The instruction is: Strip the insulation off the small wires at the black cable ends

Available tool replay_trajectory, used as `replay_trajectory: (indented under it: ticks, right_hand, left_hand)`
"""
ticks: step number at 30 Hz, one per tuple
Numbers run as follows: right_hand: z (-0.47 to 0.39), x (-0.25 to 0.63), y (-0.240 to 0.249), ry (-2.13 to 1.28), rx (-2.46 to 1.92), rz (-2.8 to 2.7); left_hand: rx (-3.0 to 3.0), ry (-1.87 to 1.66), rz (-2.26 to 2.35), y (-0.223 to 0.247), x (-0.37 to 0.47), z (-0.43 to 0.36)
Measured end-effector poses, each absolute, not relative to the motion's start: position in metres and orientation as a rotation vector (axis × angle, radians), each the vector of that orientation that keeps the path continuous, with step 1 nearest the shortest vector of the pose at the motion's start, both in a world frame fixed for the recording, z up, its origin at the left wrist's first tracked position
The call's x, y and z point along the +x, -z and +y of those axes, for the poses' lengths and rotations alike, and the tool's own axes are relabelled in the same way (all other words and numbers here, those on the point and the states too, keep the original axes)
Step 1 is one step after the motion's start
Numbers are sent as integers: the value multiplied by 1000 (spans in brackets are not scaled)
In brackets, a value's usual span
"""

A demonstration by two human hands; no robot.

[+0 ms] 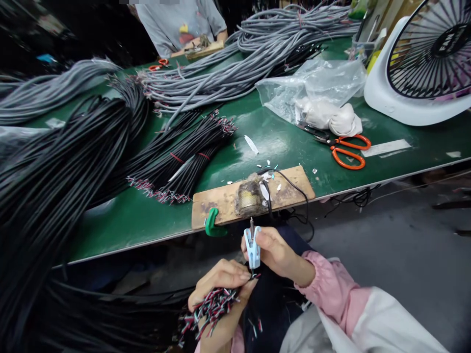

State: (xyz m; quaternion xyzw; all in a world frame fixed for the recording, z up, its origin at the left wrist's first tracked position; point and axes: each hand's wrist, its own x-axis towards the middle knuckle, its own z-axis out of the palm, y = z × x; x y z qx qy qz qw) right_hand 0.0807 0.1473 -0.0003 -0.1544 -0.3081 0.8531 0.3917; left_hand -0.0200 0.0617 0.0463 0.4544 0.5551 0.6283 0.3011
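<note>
My left hand point(222, 287) is wrapped round a bundle of black cables whose red, white and black wire ends point(215, 309) spread over the palm. One cable end sticks out between its thumb and fingertips. My right hand point(274, 250) pinches a light blue clip point(252, 249) just above that cable end. A thin metal tip point(251, 225) rises from the top of the clip, close under a round, dirty metal device point(249, 197). That device sits on a wooden board point(213, 200) at the table's front edge.
A green clamp point(213, 224) holds the board. Black cables point(91, 132) and grey cables point(217, 78) cover the left and back of the green table point(154, 230). Orange-handled scissors point(348, 152), a plastic bag point(316, 81) and a white fan point(390, 103) stand right. A person point(184, 24) sits opposite.
</note>
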Motion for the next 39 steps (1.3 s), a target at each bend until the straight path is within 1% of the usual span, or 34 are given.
replay_trajectory:
  ticks: [4, 7, 10, 12, 14, 21, 30, 39]
  right_hand:
    - [149, 82, -3, -2172, -423, -804]
    - [145, 88, 0, -2110, -452, -928]
    - [130, 103, 1, -1881, -521, -1148]
    - [117, 115, -2, -1614, -579, -1249]
    - [106, 124, -6, -1416, -602, -1352]
    - [94, 134, -12, -1096, -519, -1575]
    - [83, 142, -16, -897, -570, -1704]
    - [75, 133, -9, -1026, -454, -1632]
  left_hand:
    - [1243, -1621, 1498, -48, -21, 61]
    - [1247, -1596, 1521, -47, -23, 56]
    - [1312, -1619, 1447, -42, -27, 50]
    - [1390, -1598, 1420, -37, -30, 45]
    - [1464, -1556, 1428, -32, -33, 40]
    - [1493, -1553, 1444, -25, -29, 32]
    - [1456, -1603, 1440, -31, -23, 35]
    - [1400, -1589, 1465, -26, -23, 34]
